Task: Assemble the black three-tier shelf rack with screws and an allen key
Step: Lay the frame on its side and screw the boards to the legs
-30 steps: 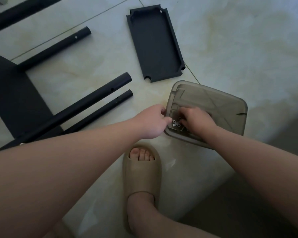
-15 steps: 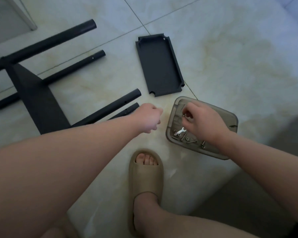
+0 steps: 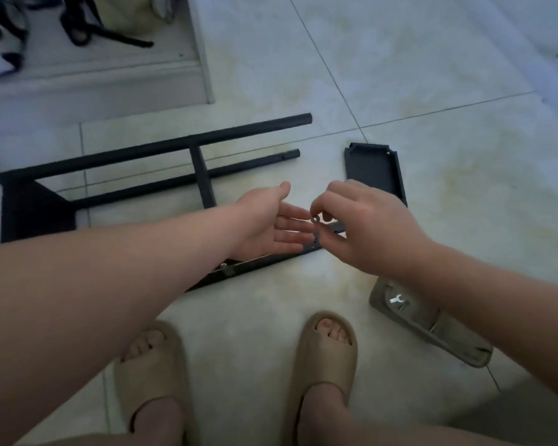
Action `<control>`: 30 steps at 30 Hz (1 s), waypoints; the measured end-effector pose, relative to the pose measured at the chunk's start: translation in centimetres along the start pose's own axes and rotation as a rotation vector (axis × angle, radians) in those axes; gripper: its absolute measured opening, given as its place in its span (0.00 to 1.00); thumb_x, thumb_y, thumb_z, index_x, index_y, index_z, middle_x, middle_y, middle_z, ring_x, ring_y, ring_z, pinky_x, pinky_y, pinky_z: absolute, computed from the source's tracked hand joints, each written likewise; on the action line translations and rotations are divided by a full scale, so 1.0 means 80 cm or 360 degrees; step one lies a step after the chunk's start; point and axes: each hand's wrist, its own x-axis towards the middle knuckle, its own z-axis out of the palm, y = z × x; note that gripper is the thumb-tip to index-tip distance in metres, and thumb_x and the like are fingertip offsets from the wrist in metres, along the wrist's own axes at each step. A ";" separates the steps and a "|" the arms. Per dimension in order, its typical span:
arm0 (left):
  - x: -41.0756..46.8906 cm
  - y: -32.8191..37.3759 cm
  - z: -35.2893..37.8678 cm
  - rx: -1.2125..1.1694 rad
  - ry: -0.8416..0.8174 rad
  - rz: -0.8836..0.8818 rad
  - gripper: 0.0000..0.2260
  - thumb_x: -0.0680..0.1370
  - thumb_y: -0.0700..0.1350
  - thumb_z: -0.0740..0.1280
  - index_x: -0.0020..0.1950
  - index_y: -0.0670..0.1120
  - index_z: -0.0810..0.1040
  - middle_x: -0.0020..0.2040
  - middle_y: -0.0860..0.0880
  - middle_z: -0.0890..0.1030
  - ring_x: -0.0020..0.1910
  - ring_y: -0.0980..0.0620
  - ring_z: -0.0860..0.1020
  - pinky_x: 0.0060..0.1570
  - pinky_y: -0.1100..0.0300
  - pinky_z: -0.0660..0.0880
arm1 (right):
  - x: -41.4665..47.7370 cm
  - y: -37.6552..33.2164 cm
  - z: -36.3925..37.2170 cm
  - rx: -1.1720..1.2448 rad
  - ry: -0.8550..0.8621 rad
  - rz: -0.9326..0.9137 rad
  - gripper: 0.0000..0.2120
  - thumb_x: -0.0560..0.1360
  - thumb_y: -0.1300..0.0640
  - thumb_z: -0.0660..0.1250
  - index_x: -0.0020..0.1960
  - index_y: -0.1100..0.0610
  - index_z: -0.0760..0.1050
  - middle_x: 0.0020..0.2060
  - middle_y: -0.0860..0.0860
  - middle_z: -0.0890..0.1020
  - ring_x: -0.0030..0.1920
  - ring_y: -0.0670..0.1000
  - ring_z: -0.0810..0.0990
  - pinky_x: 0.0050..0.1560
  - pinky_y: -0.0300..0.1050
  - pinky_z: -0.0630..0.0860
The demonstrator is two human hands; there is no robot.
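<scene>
— Head view: where's the rack?
— The black rack frame [image 3: 181, 144] lies on the floor [image 3: 432, 75], a loose shelf panel [image 3: 372, 172] near it.
— And the hands?
— The right hand [image 3: 361, 226] pinches a small metal ring [image 3: 314, 219] by the fingertips of the left hand [image 3: 268, 226], which is palm up with its fingers straight.

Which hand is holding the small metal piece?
The right hand pinches the small metal piece. The left hand is open, palm up, fingers straight.
</scene>
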 end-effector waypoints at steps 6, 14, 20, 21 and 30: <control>-0.010 -0.022 -0.085 -0.0238 -0.0086 -0.0047 0.35 0.84 0.60 0.51 0.31 0.41 0.84 0.36 0.44 0.82 0.35 0.47 0.83 0.39 0.56 0.79 | 0.067 -0.054 0.060 0.0082 -0.0206 -0.0174 0.07 0.76 0.61 0.70 0.52 0.61 0.82 0.43 0.55 0.80 0.45 0.59 0.79 0.37 0.55 0.77; 0.021 -0.045 -0.172 0.0149 0.0662 0.0062 0.17 0.83 0.53 0.59 0.42 0.44 0.77 0.33 0.49 0.73 0.29 0.53 0.68 0.29 0.62 0.64 | 0.104 -0.051 0.143 0.0255 -0.0514 0.0094 0.13 0.81 0.49 0.65 0.63 0.52 0.78 0.53 0.44 0.79 0.53 0.48 0.78 0.52 0.53 0.78; 0.059 -0.063 -0.207 0.0681 0.0606 0.0230 0.21 0.80 0.54 0.65 0.57 0.35 0.80 0.38 0.44 0.67 0.37 0.47 0.64 0.32 0.59 0.61 | 0.086 -0.044 0.195 0.0179 -0.0949 0.0083 0.23 0.76 0.37 0.64 0.63 0.51 0.76 0.53 0.46 0.78 0.52 0.51 0.77 0.50 0.47 0.71; 0.063 -0.068 -0.208 0.0706 0.0564 0.0268 0.22 0.80 0.54 0.64 0.56 0.34 0.80 0.38 0.44 0.67 0.36 0.47 0.64 0.32 0.59 0.61 | 0.083 -0.044 0.200 0.0180 -0.0951 0.0077 0.24 0.75 0.36 0.64 0.62 0.51 0.76 0.52 0.46 0.78 0.50 0.51 0.77 0.48 0.46 0.69; 0.065 -0.088 -0.213 0.0914 0.0401 0.0412 0.21 0.83 0.55 0.62 0.50 0.36 0.82 0.31 0.49 0.71 0.29 0.52 0.67 0.34 0.58 0.65 | 0.078 -0.053 0.212 0.0351 -0.0926 0.0194 0.21 0.71 0.34 0.63 0.50 0.50 0.76 0.42 0.43 0.77 0.42 0.50 0.75 0.42 0.49 0.75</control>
